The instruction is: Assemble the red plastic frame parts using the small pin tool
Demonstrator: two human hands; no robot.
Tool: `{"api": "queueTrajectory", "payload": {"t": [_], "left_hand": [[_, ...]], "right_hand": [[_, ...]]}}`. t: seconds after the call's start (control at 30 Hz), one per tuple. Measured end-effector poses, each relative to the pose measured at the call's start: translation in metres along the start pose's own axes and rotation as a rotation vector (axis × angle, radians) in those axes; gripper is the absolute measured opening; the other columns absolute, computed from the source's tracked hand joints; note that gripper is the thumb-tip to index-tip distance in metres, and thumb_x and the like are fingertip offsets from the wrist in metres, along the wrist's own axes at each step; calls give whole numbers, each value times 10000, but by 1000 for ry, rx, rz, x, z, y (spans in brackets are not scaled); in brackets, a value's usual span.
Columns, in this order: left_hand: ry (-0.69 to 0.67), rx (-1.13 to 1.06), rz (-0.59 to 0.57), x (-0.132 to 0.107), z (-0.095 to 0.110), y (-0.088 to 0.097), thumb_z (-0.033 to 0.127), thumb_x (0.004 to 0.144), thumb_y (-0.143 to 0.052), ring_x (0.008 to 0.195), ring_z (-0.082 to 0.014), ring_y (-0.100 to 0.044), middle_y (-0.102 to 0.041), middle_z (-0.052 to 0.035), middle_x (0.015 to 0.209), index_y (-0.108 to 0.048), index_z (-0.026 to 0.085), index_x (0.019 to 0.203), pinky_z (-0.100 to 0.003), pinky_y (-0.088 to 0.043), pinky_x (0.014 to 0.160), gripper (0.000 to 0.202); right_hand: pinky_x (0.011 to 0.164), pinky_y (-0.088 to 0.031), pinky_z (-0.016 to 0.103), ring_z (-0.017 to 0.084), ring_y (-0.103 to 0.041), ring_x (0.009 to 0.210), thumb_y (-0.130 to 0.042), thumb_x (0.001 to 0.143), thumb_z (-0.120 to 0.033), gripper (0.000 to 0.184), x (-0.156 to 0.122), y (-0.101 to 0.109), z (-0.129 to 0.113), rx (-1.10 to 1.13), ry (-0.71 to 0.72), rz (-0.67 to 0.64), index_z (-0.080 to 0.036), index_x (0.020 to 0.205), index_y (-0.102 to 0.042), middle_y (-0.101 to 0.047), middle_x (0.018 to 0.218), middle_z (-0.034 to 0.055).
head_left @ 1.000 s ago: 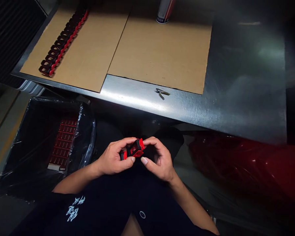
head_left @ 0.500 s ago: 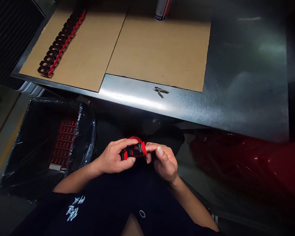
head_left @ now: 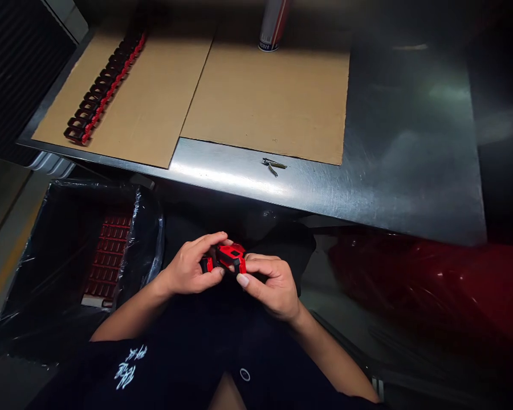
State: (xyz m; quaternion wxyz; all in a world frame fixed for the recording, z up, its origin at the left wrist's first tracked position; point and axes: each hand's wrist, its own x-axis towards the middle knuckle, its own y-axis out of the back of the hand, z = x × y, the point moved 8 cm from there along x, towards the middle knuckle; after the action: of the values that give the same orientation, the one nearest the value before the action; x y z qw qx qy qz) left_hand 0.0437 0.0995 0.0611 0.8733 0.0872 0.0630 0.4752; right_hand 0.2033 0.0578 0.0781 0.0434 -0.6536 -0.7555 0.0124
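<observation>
A red-and-black plastic part [head_left: 231,254] is held between my two hands, in front of my body and below the table edge. My left hand [head_left: 196,265] is closed round its left side, thumb below and index finger above. My right hand [head_left: 273,282] pinches its right end between thumb and fingers. Parts of it are hidden behind the fingers, so its full shape does not show. On the table, a long row of similar red-and-black parts [head_left: 105,88] lies on the cardboard. Small nippers [head_left: 274,165] rest near the table's front edge.
Two cardboard sheets [head_left: 265,102] cover part of the metal table [head_left: 410,154]. A spray can [head_left: 270,28] stands at the back. At left below is a bin lined with black plastic [head_left: 29,256], with stacked red-dark parts [head_left: 109,250] in it. A red plastic-looking bulk [head_left: 410,285] lies at right.
The red-and-black part has been turned over so a red face shows. My right hand has gone from an extended finger touching it to a thumb-and-finger grip. The view has shifted slightly.
</observation>
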Motion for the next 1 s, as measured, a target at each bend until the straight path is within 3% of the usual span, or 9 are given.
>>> {"api": "queueTrajectory", "payload": {"t": [0.1, 0.2, 0.37, 0.5, 0.67, 1.0], "left_hand": [[41, -199, 1, -1, -9, -1, 191, 785, -782, 768, -163, -722, -757, -118, 1134, -602, 213, 1400, -277, -589, 724, 642], [-9, -299, -19, -3, -7, -5, 267, 843, -755, 692, -121, -674, -741, -105, 1088, -544, 222, 1445, -237, -555, 650, 639], [-77, -278, -3, -3, 3, -10, 345, 843, -791, 808, -137, -702, -677, -136, 1332, -471, 307, 1507, -253, -588, 730, 738], [-114, -244, 21, -5, 8, -12, 378, 827, -815, 1032, -219, -733, -586, -167, 1478, -422, 310, 1538, -313, -612, 862, 815], [-155, -124, 29, -7, 11, -12, 383, 782, -855, 1198, -281, -705, -602, -173, 1467, -384, 294, 1564, -380, -598, 991, 916], [-211, 65, 0, -7, 15, -17, 335, 831, -798, 1107, -253, -759, -735, -137, 1269, -276, 275, 1619, -372, -620, 979, 947]], "right_hand": [[602, -502, 299, 151, -604, 605, -733, 903, -274, 94, -1, 2, -1, 10, 68, 35, -222, 875, -805, -702, 703, 21], [649, -543, 300, 166, -674, 679, -762, 889, -236, 59, -1, 2, -1, 31, 106, 64, -232, 924, -810, -746, 782, 38], [705, -577, 301, 175, -716, 751, -778, 876, -176, 107, 0, -2, -1, 44, 137, 61, -252, 943, -812, -772, 859, 47], [693, -577, 292, 167, -708, 734, -790, 870, -175, 106, -1, -5, 1, 35, 144, 51, -249, 941, -820, -761, 840, 44], [679, -583, 285, 165, -710, 724, -755, 913, -238, 78, -1, -8, 5, 9, 139, 30, -245, 943, -827, -761, 833, 49], [699, -575, 291, 177, -720, 740, -732, 916, -247, 103, -1, -13, 22, -13, 63, -6, -243, 923, -834, -772, 832, 45]]}}
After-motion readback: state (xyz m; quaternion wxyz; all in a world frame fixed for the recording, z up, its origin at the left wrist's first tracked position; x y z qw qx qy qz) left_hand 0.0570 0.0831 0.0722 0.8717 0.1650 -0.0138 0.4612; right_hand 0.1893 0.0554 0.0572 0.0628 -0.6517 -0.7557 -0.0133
